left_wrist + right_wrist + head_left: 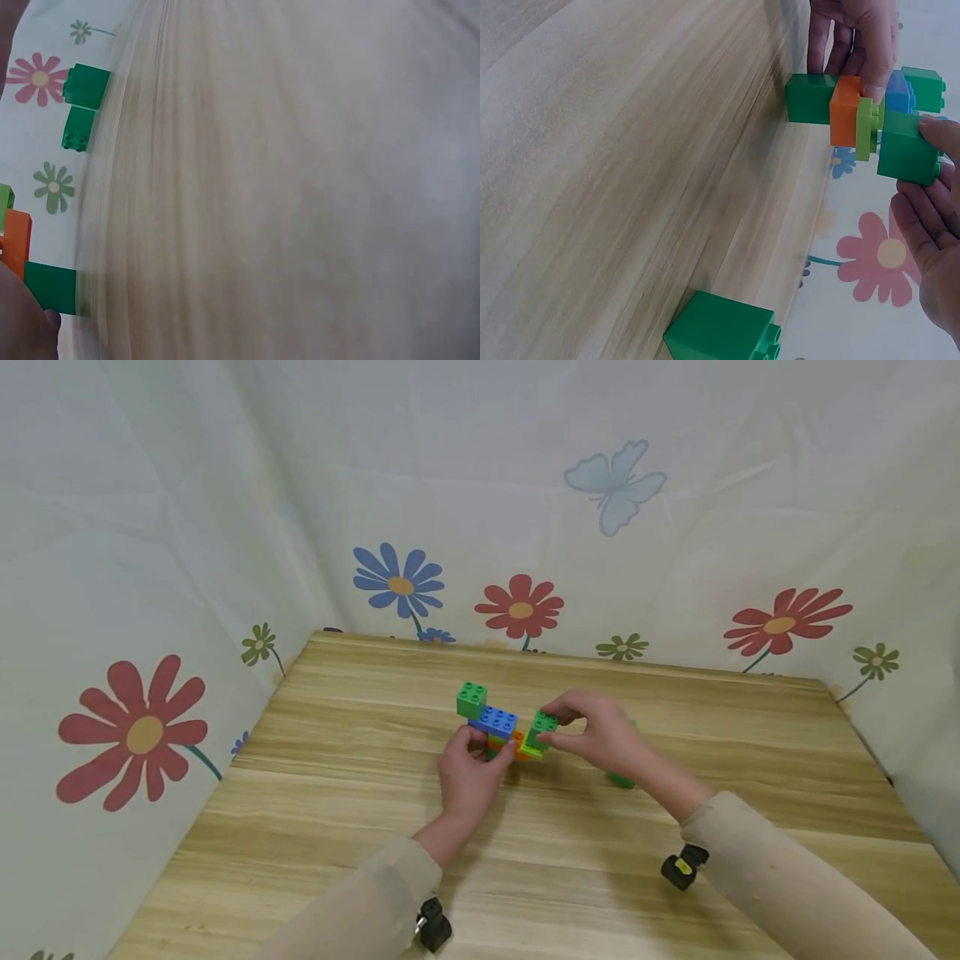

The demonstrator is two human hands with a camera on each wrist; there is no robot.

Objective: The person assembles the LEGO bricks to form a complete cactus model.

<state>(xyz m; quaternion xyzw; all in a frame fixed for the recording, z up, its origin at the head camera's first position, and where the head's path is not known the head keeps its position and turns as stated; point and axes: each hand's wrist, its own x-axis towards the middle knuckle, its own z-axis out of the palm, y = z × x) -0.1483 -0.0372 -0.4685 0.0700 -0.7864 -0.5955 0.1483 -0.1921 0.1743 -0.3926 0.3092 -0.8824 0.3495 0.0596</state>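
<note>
My left hand [468, 777] grips a small assembly of toy building bricks near its middle, in the head view. The assembly has a green brick [810, 97] at the bottom, an orange brick [844, 112], a thin lime piece [865, 131], a blue brick [497, 720], and a green brick [471, 699] on top at the left end. My right hand [600, 731] pinches another green brick [907, 146] between thumb and fingers at the lime piece's studs. Whether it is seated on them I cannot tell. Only part of the left hand shows in the left wrist view.
Two loose green bricks [88, 86] [79, 127] stand on the wooden table [337, 827], partly hidden by the right arm in the head view. Behind the table hangs a white flowered curtain [465, 493]. Black wrist devices [678, 868] sit at both cuffs.
</note>
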